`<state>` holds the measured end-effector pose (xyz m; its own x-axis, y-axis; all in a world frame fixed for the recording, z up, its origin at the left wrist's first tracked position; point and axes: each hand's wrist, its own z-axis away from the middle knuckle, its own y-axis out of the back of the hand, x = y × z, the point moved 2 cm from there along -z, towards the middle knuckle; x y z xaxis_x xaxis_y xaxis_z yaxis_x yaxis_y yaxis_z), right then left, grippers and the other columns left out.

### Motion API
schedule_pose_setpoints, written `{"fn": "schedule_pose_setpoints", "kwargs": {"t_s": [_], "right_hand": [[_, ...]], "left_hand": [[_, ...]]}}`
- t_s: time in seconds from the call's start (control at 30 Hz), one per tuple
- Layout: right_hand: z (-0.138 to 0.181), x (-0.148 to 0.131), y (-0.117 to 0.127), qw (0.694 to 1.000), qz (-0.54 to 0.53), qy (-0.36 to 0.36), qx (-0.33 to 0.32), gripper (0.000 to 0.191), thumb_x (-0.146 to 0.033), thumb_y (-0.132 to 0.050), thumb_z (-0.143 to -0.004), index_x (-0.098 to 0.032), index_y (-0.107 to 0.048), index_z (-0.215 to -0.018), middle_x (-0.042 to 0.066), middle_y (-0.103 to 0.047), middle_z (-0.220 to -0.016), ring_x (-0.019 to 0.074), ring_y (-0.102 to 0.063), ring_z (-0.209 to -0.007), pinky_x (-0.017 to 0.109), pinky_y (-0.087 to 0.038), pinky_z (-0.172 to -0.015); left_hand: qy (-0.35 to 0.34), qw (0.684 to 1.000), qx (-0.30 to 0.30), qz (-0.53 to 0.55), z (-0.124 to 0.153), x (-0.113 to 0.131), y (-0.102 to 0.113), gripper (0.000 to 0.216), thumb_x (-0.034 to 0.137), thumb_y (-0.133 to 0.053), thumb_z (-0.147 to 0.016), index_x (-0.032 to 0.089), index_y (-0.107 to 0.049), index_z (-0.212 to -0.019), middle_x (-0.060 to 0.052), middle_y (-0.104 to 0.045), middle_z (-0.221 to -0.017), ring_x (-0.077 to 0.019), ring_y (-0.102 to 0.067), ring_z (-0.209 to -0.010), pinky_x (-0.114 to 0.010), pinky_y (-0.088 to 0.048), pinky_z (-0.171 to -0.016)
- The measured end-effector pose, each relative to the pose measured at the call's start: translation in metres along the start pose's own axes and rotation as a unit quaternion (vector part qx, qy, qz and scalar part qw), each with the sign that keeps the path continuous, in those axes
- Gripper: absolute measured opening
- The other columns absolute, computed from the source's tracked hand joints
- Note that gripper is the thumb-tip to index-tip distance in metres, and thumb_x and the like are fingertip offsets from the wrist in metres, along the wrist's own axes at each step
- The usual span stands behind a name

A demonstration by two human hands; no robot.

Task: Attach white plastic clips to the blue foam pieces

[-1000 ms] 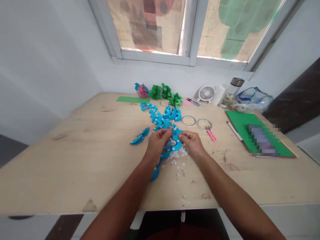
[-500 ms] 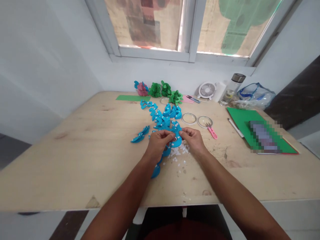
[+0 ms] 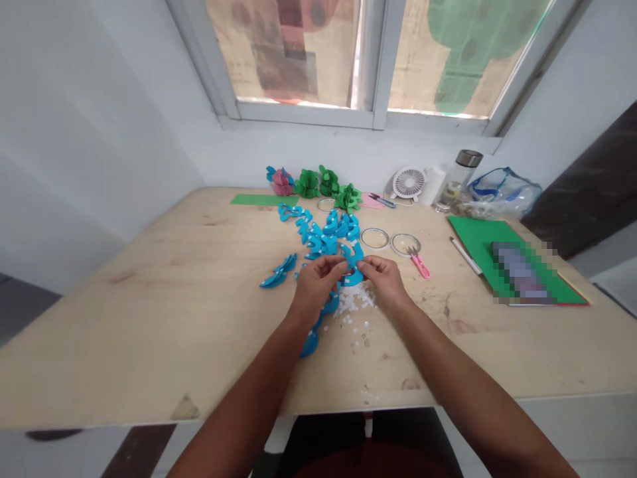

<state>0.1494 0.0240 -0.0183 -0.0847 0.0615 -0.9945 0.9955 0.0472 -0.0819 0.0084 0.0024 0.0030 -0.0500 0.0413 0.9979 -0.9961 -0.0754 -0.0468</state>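
A curved blue paper cutout point(image 3: 357, 252) with small white squares on it is between my hands, above the middle of the table. My left hand point(image 3: 318, 282) is closed, thumb and forefinger pinching the cutout's left side. On the opposite side my right hand point(image 3: 382, 277) pinches its edge, fingers curled. More blue paper pieces point(image 3: 321, 239) with white squares lie just beyond. A folded blue piece point(image 3: 279, 271) rests left of my left hand, and another blue stack point(image 3: 309, 342) is partly hidden by my left forearm. Small white paper bits point(image 3: 354, 302) are scattered beneath my hands.
Two tape rolls point(image 3: 375, 238) and pink-handled snips point(image 3: 419, 262) lie right of the cutouts. Green paper shapes point(image 3: 328, 181) and a small fan point(image 3: 409, 182) stand along the wall. A bottle point(image 3: 458, 179) and a green folder point(image 3: 478, 245) are at the right.
The blue cutout has shifted between my fingers, and its inner opening now looks wider. Both hands stay in nearly the same place. The camera view has tilted slightly.
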Motion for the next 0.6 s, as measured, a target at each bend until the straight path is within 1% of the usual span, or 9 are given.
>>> {"fn": "schedule_pose_setpoints", "kwargs": {"t_s": [0.1, 0.17, 0.23, 0.33, 0.43, 0.6], "right_hand": [[-0.0004, -0.0005, 0.0026, 0.999, -0.018, 0.013, 0.029, 0.023, -0.039, -0.065, -0.066, -0.017, -0.063, -0.062, -0.003, -0.052, -0.052, 0.011, -0.043, -0.05, 0.024, -0.033, -0.051], [0.0, -0.0009, 0.0035, 0.999, -0.029, 0.021, 0.037, 0.023, -0.039, -0.064, -0.067, -0.017, -0.062, -0.062, -0.002, -0.052, -0.052, 0.0116, -0.045, -0.051, 0.025, -0.034, -0.052], [0.0002, -0.0008, 0.0039, 0.998, -0.034, 0.027, 0.039, 0.023, -0.039, -0.064, -0.068, -0.017, -0.062, -0.063, -0.002, -0.052, -0.052, 0.0121, -0.046, -0.053, 0.025, -0.035, -0.053], [-0.0004, 0.0004, 0.004, 0.998, -0.034, 0.032, 0.039, 0.022, -0.038, -0.063, -0.069, -0.017, -0.062, -0.063, -0.002, -0.051, -0.053, 0.0125, -0.047, -0.054, 0.025, -0.036, -0.054], [-0.0016, 0.0016, 0.0039, 0.998, -0.038, 0.034, 0.036, 0.023, -0.038, -0.063, -0.07, -0.017, -0.06, -0.061, -0.002, -0.049, -0.051, 0.0127, -0.047, -0.055, 0.025, -0.037, -0.055], [-0.0018, 0.0009, 0.0043, 0.998, -0.033, 0.03, 0.05, 0.022, -0.039, -0.064, -0.068, -0.017, -0.064, -0.067, -0.002, -0.054, -0.055, 0.0123, -0.046, -0.054, 0.024, -0.036, -0.053]], "left_hand": [[-0.048, 0.998, -0.006, -0.035, 0.0021, 0.0037, -0.0014, 0.026, 0.032, -0.073, -0.056, 0.017, -0.063, -0.076, 0.0, -0.062, -0.066, -0.0116, -0.055, -0.059, -0.021, -0.041, -0.052], [-0.089, 0.993, -0.021, -0.075, 0.0035, 0.0055, -0.0024, 0.025, 0.028, -0.073, -0.055, 0.017, -0.063, -0.076, -0.001, -0.063, -0.072, -0.0128, -0.056, -0.066, -0.022, -0.043, -0.058], [-0.116, 0.987, -0.036, -0.106, 0.0044, 0.0055, -0.0033, 0.023, 0.027, -0.071, -0.057, 0.018, -0.063, -0.077, -0.001, -0.062, -0.075, -0.0126, -0.055, -0.067, -0.022, -0.043, -0.06], [-0.129, 0.984, -0.048, -0.114, 0.0038, 0.0025, -0.0037, 0.02, 0.027, -0.069, -0.061, 0.019, -0.064, -0.079, -0.001, -0.063, -0.075, -0.0125, -0.054, -0.066, -0.023, -0.043, -0.061], [-0.127, 0.985, -0.056, -0.099, 0.0021, -0.0013, -0.0036, 0.02, 0.027, -0.068, -0.063, 0.019, -0.065, -0.081, -0.002, -0.064, -0.078, -0.014, -0.056, -0.069, -0.024, -0.044, -0.062], [-0.128, 0.985, -0.067, -0.093, 0.0013, -0.0011, -0.0031, 0.023, 0.025, -0.066, -0.064, 0.019, -0.067, -0.086, -0.004, -0.065, -0.083, -0.0156, -0.058, -0.075, -0.025, -0.045, -0.064]]}}
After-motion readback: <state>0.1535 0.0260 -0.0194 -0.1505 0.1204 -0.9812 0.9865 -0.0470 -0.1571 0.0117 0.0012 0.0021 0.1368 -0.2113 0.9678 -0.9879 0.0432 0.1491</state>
